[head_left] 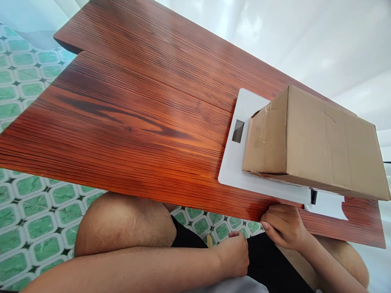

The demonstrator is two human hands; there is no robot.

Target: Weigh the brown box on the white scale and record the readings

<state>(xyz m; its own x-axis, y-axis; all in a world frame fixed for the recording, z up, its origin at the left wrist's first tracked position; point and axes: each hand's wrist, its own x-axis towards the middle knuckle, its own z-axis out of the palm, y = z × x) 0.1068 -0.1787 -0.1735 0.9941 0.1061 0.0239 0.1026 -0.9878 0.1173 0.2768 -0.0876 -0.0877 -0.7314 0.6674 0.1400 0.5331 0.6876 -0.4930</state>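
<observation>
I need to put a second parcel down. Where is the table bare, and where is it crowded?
The wooden table is bare across its whole left and middle, from the near edge to the far edge, up to the white scale. The right end is crowded: the cardboard box sits on the scale, with the right hand at the near edge.

- Reddish-brown wooden table [137,122], planked, with bold dark grain lines running lengthwise and a darker streak near the middle.
- Stepped notch at the table's far left corner.
- Tiled floor [33,219] below and to the left: green rounded shapes on white, small dark diamonds between them.
- Plain white wall [305,36] behind the table, glossy, with soft bright reflections.
- Strong, even daylight throughout; sheen on the tabletop.
</observation>
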